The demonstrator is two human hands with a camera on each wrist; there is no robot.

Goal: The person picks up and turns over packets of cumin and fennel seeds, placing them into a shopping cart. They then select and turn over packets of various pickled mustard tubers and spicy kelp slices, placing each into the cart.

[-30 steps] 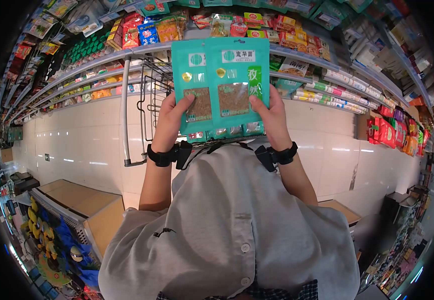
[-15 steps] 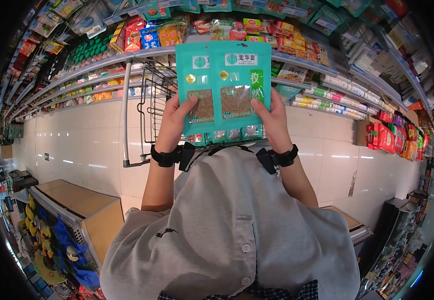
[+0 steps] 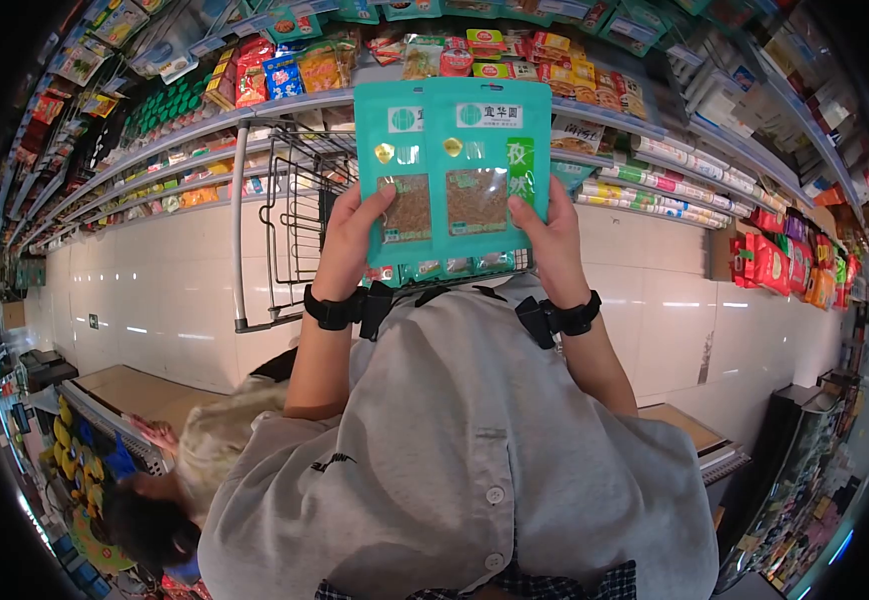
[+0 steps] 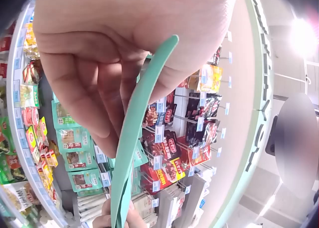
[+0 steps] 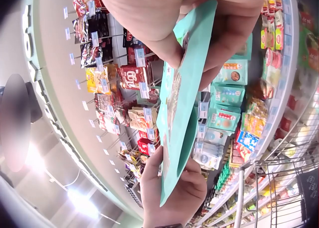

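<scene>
I hold two teal spice packets side by side, upright before the shelves. My left hand [image 3: 353, 237] pinches the left packet [image 3: 395, 150] at its lower edge, thumb on the clear window. My right hand [image 3: 555, 240] grips the right packet [image 3: 490, 160], which overlaps the left one. Seen edge-on, the left packet [image 4: 134, 138] runs between thumb and fingers of the left hand [image 4: 114, 49]. The right wrist view shows the right packet [image 5: 182, 113] pinched by the right hand [image 5: 199, 24], with the other hand [image 5: 169, 193] beyond.
A wire shopping cart [image 3: 295, 210] stands just behind the packets, with small packets in it. Stocked shelves [image 3: 655, 150] curve across the back, red bags [image 3: 770, 262] on the right. Another person's head [image 3: 170, 500] is at lower left by a low display [image 3: 135, 395].
Both packets and hands stay almost still, drifting slightly. A person's head has come into view at lower left. The cart sits a little further left in the frame.
</scene>
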